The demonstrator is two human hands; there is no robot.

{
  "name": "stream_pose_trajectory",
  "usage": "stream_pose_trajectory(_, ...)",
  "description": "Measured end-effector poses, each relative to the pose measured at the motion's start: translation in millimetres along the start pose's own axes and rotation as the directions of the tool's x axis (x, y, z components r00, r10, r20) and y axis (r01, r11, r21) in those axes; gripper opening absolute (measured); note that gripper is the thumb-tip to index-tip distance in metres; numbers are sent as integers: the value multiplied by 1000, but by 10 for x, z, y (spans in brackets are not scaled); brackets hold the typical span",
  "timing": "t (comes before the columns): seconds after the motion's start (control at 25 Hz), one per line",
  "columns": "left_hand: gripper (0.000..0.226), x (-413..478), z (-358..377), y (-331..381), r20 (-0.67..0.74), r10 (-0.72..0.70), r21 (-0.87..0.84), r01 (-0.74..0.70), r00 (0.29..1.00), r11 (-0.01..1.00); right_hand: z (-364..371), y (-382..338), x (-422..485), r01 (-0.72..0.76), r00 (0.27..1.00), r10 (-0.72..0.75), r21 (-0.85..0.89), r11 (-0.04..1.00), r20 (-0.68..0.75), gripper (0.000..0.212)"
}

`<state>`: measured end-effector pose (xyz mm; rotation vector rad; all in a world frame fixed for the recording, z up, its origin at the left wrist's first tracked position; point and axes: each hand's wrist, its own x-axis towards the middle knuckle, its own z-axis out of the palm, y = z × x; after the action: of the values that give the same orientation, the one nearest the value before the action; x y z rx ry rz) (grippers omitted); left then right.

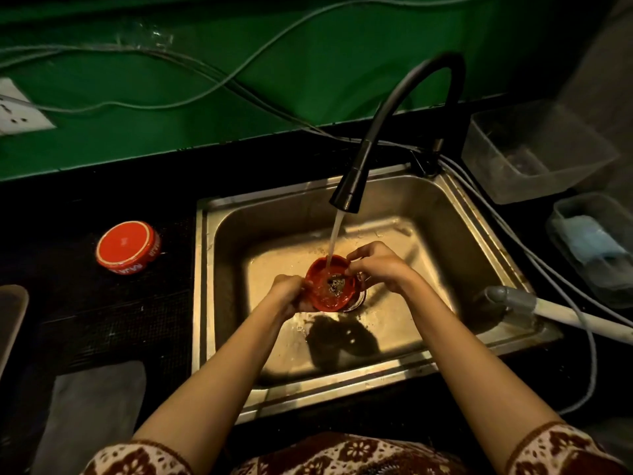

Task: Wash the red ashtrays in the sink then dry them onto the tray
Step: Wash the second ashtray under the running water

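Washing step: your left hand (pixel 289 293) and right hand (pixel 376 266) grip the rim of a round red ashtray (pixel 325 298) under the tap's water stream (pixel 335 234), over the drain of the stainless-steel sink (pixel 445 217); next, probably, tip it empty before drying.

The left hand (pixel 289 293) and right hand (pixel 380 269) hold an ashtray (pixel 330 286) in the sink (pixel 428 214), under the faucet (pixel 347 193) spout. A second ashtray (pixel 128 247) lies upside down on the counter (pixel 102 320) left of the sink, and a plastic container (pixel 534 156) stands behind its right corner.
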<state>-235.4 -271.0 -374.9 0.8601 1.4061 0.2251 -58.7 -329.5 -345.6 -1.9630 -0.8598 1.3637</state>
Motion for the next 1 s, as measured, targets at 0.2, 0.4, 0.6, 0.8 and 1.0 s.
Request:
stream_pose_trajectory(0.2, 12, -85, -360, 159, 172, -155, -113, 176, 973, 978, 99, 85, 18, -37, 998, 30, 131, 991, 50, 21)
stream_pose_trajectory(0.4, 20, -153, -570, 287, 162, -195, -24, 201, 967, 979, 350, 103, 7, -28, 998, 13, 214, 976, 68, 28)
stream_pose_trajectory(0.6, 32, -116, -574, 258, 249, -287, -161, 332, 925, 929, 384, 119, 48, 135, 991, -132, 172, 976, -28, 43)
stream_pose_trajectory(0.8, 50, -68, -493, 169, 373, -305, -346, 436, 876, 831, 298, 73, 59, 267, 961, -273, 105, 958, 46, 57)
stream_pose_trajectory(1.0, 38, -145, -395, 181, 430, -245, -454, 443, 869, 773, 157, 36, 62, 287, 946, -308, 172, 942, 105, 56)
